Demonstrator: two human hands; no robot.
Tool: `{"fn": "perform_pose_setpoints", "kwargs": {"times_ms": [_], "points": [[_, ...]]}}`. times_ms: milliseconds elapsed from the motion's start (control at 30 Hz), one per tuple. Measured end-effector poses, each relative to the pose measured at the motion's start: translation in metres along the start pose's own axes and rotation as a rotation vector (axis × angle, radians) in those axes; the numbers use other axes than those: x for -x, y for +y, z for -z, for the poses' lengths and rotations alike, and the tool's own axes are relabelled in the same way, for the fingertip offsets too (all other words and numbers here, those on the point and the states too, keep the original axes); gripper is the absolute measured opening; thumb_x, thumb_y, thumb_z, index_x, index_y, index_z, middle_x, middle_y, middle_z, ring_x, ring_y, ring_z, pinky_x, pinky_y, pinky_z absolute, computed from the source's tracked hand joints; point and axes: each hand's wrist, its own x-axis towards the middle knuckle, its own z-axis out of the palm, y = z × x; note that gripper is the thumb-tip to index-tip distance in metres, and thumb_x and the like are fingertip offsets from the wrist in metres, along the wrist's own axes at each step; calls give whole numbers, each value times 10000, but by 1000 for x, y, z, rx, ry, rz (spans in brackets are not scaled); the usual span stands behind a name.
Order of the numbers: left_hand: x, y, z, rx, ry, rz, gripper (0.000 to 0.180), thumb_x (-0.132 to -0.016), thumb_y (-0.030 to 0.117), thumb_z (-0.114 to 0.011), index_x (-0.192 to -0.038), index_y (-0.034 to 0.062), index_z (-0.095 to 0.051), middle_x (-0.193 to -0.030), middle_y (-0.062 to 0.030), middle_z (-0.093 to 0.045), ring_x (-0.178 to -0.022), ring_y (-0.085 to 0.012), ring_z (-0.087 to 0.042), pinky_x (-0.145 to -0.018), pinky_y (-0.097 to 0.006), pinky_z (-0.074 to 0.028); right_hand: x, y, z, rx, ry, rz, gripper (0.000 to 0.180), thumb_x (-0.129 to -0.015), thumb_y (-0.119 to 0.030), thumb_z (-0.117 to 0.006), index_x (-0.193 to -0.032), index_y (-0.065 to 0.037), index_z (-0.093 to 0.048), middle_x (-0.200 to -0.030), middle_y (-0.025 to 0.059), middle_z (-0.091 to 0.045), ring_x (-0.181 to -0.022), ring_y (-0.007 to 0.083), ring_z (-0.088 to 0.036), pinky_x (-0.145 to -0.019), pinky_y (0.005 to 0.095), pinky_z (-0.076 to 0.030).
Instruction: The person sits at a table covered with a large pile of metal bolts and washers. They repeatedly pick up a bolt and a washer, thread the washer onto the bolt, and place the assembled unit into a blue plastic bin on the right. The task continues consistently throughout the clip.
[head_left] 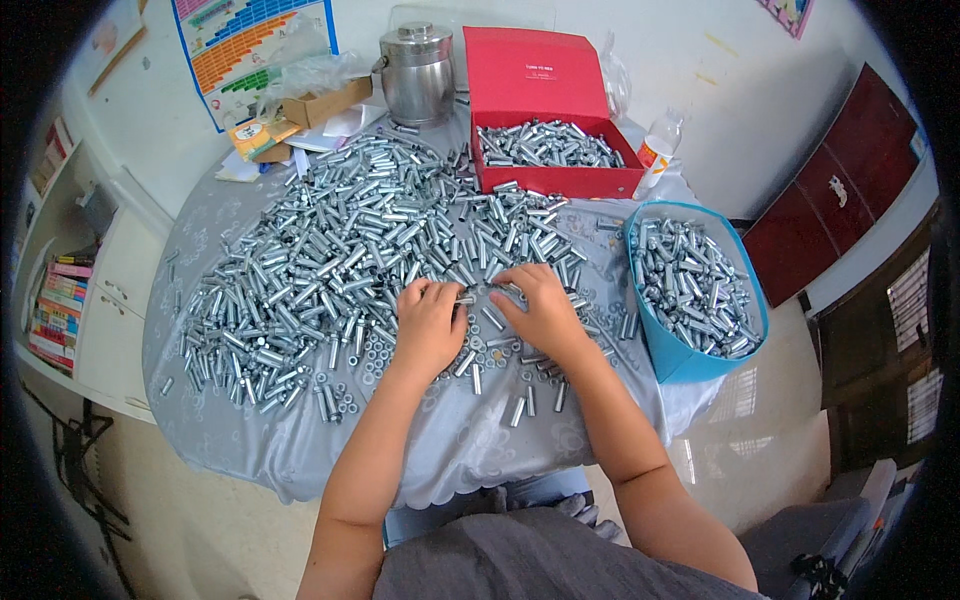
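Note:
A broad heap of silvery metal anchor sleeves (330, 235) covers the middle of the table. At its near edge my left hand (428, 325) is closed, with a short metal sleeve (465, 299) showing at its thumb and fingertips. Just to the right, my right hand (543, 315) has its thumb and fingers curled toward the left hand. Whatever sits at its fingertips is too small to make out. Loose metal nuts and washers (497, 357) lie between and below my hands. A few sleeves (517, 411) are scattered closer to me.
A red box (560, 180) with its lid up holds more metal pieces at the back. A blue fabric bin (690, 345) full of them stands at the right. Behind are a steel canister (418, 80), a plastic bottle (660, 150) and a cardboard box (325, 103).

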Motion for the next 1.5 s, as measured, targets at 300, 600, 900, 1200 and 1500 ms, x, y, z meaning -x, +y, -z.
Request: {"fn": "perform_pose_setpoints", "kwargs": {"times_ms": [300, 600, 900, 1200, 1500], "points": [[-4, -5, 2, -6, 68, 45, 275, -720, 126, -594, -986, 73, -548, -924, -76, -570, -977, -298, -432, -869, -423, -306, -12, -5, 4, 23, 3, -34, 212, -712, -154, -645, -882, -29, -623, -879, 139, -607, -857, 317, -537, -783, 378, -422], [-11, -12, -1, 137, 340, 79, 205, -727, 87, -587, -929, 83, -555, -903, -48, -577, -946, -266, -460, -867, -386, -315, -62, 29, -28, 256, -181, 48, 159, -699, -181, -615, -808, -76, -665, -834, 143, -600, -831, 320, -544, -758, 385, -442], [-12, -15, 4, 231, 379, 91, 173, -723, 54, -576, -894, 60, -555, -859, -71, -579, -875, -272, -492, -806, -376, -363, -111, 3, -52, 560, -581, -357, 190, -684, -174, -599, -834, -74, -658, -964, 142, -617, -939, 282, -589, -759, 390, -483], [-13, -13, 8, 276, 401, 86, 165, -722, 35, -571, -885, 53, -554, -854, -66, -583, -874, -268, -498, -810, -368, -368, -109, 20, -36, -5, -429, -498, 312, -695, -276, -591, -661, 34, -590, -536, 110, -569, -507, 202, -584, -536, 299, -464], [-13, -16, 8, 294, 398, 64, 149, -734, 37, -556, -882, 52, -553, -832, -71, -576, -848, -269, -498, -785, -366, -373, -60, 18, -31, -66, -388, -244, 273, -827, -236, -498, -824, 31, -551, -761, 236, -584, -751, 389, -569, -661, 427, -436]]}}
